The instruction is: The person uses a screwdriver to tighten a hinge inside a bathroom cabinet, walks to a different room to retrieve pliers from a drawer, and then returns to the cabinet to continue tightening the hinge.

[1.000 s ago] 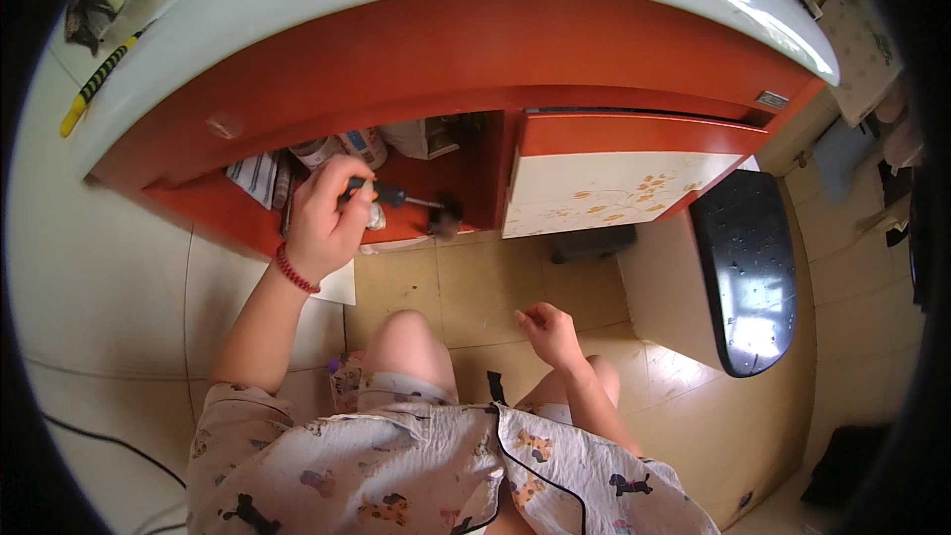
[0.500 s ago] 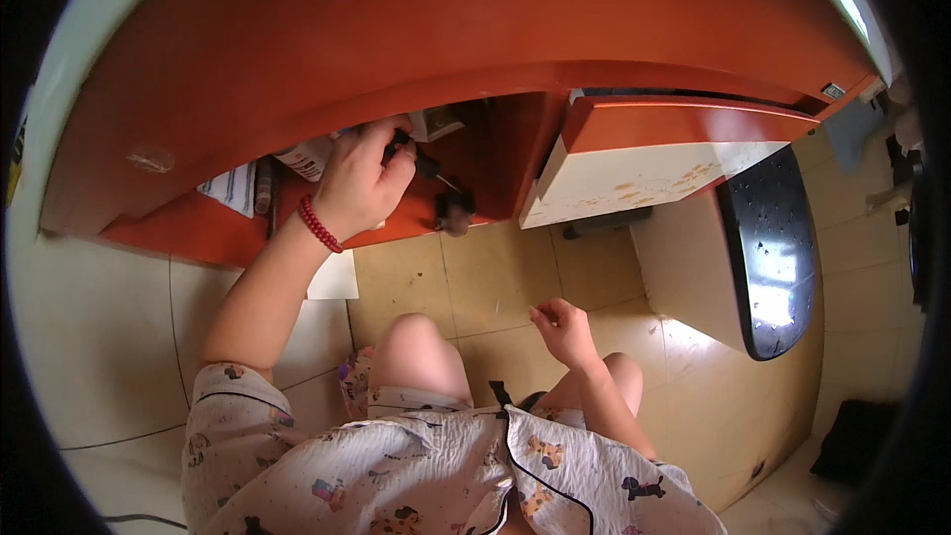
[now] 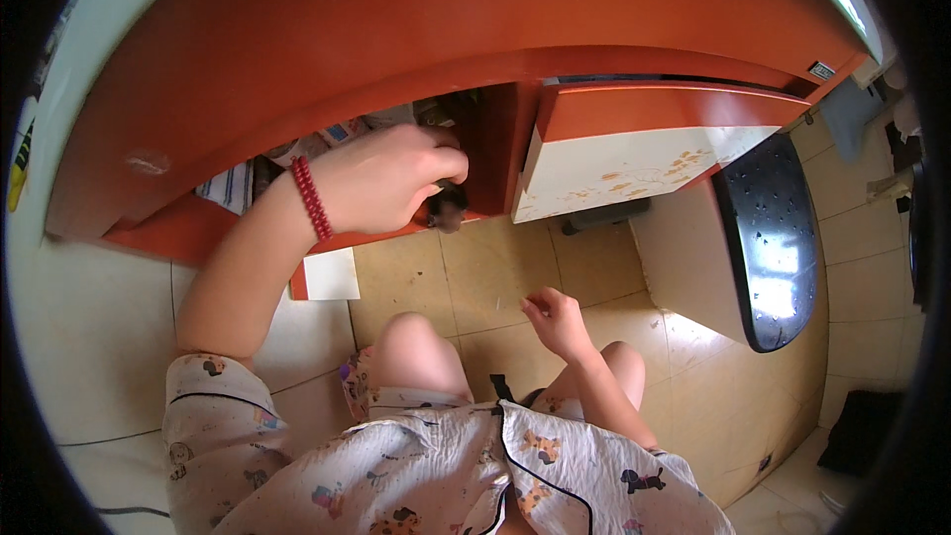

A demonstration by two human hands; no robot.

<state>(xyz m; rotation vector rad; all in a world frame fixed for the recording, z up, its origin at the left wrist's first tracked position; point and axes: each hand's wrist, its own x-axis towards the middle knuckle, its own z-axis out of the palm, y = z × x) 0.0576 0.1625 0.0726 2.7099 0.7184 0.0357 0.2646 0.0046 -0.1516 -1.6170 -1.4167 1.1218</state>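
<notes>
My left hand [image 3: 396, 178], with a red beaded bracelet [image 3: 311, 200] on its wrist, reaches into the opening of the orange-red cabinet [image 3: 357, 20]. Its fingers are bent closed, and a bit of something black shows beneath them; what they grip is mostly hidden. Just below the fingertips, at the cabinet's lower edge, is a small dark brown object [image 3: 449, 213] of unclear kind. Packets [image 3: 342, 131] and a blue-and-white striped item [image 3: 228, 188] lie inside, partly covered by my arm. My right hand [image 3: 557, 322] hovers near my right knee, fingers curled, nothing visible in them.
A cabinet front panel [image 3: 634, 173] with a floral pattern juts out on the right. Beyond it stands a pale block with a wet, glossy black top [image 3: 768, 248]. A white panel with a red edge [image 3: 332, 275] protrudes below my left forearm. Tiled floor [image 3: 495, 258] lies beneath.
My left hand has moved right and nearer, toward the small dark object. The black tool with a thin metal shaft seen in it before is now mostly hidden. My right hand has barely shifted.
</notes>
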